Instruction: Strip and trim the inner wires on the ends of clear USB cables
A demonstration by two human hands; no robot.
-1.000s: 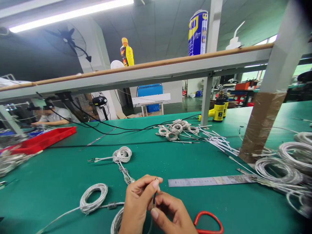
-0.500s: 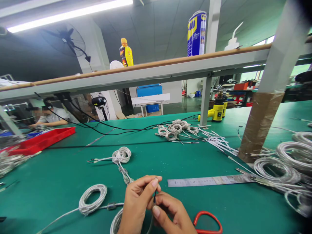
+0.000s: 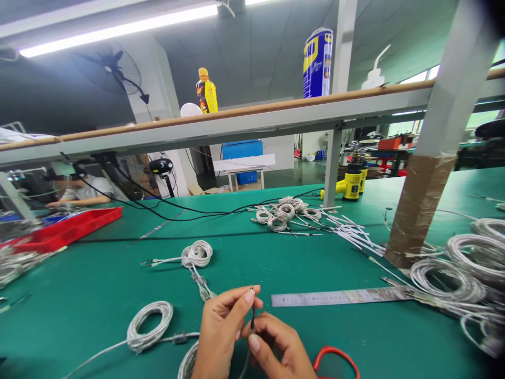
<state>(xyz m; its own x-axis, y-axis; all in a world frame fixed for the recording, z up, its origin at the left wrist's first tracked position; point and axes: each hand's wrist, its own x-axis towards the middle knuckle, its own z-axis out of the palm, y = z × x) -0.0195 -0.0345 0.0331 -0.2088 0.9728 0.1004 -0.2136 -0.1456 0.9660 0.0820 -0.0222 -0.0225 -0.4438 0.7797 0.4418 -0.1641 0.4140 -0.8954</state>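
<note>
cable end [image 3: 252,316], thin and dark, stands upright in the head feed, pinched between the two hands just above the lower edge of the frame. the left hand [image 3: 219,331] is closed around it, curled and tilted in from the left, with the wrist cut off by the bottom of the picture. the right hand [image 3: 276,345] comes in low from the right, also closed, its fingers curving up to meet the left hand at the cable end. both grips look firm from here, though the fingers hide part of the cable. a thin lead drops from the pinch toward the bottom edge, and I can't tell where it goes.

around the hands, on the green bench mat [image 3: 98,279], a coil of braided silver cable [image 3: 188,366] sits against the left wrist, cut off by the frame. another coil [image 3: 150,325] lies just left of that, and a third [image 3: 197,254] lies ahead, with its connector [image 3: 204,290] ending just above the left hand. a steel ruler [image 3: 339,298] lies just ahead and to the right of the right hand, with green mat between them. a red loop handle [image 3: 335,358] lies just right of the right hand, at the bottom edge. bigger cable coils [image 3: 469,263] are piled well to the right.
</note>
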